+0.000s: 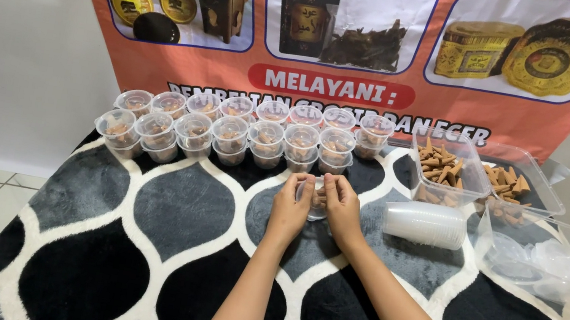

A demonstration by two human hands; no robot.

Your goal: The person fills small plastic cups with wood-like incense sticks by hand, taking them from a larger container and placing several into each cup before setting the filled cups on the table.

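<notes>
Both of my hands meet over a black-and-white patterned rug point(131, 250) and hold one small clear plastic cup point(314, 202) between them. My left hand point(290, 207) grips its left side and my right hand point(340, 208) its right side, with the fingertips at the rim. Whether a lid is on the cup is hidden by my fingers. Just beyond my hands stand two rows of several small lidded clear cups point(232, 130) with brown pieces inside.
A stack of empty clear cups point(425, 224) lies on its side to my right. Behind it stand a clear tub of brown cones point(446, 168) and a second tub point(521, 180). A clear bag of lids point(553, 263) lies far right. An orange banner point(326, 97) hangs behind.
</notes>
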